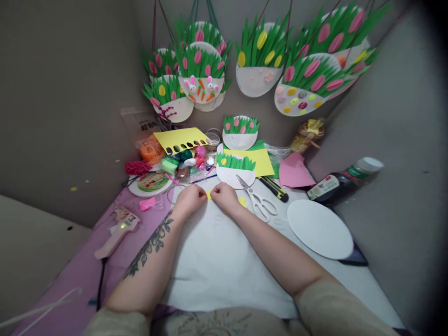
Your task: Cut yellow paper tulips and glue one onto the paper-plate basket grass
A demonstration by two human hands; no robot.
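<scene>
Near the middle of the frame, a small yellow piece [209, 195] sits between the left hand [191, 199] and the right hand [226, 196]. Each grip pinches one side. White scissors [258, 201] lie to the right.

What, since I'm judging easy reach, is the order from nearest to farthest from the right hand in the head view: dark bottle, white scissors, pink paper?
From the right hand:
1. White scissors: just to its right.
2. Pink paper: farther right, past the scissors.
3. Dark bottle: farthest right, near the wall.
</scene>
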